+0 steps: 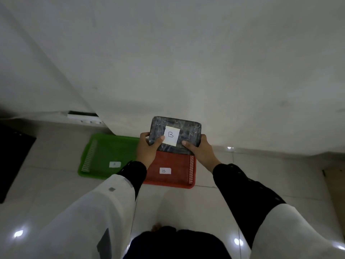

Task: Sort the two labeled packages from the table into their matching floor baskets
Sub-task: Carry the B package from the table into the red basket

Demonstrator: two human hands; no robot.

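A dark plastic-wrapped package (188, 131) with a white label marked B is held in the air above the far end of the red basket (173, 165). My left hand (148, 149) grips its left side and my right hand (198, 150) grips its right side. The red basket lies on the floor and carries a small white tag marked B. A green basket (110, 152) lies just left of it, touching it, with a white tag whose letter is too blurred to read. The green basket holds nothing that I can see.
Both baskets rest on glossy pale floor tiles (186, 206) against a white wall (186, 62). A dark object (13, 157) stands at the left edge. A white strip-like fixture (84, 117) lies by the wall's foot behind the green basket.
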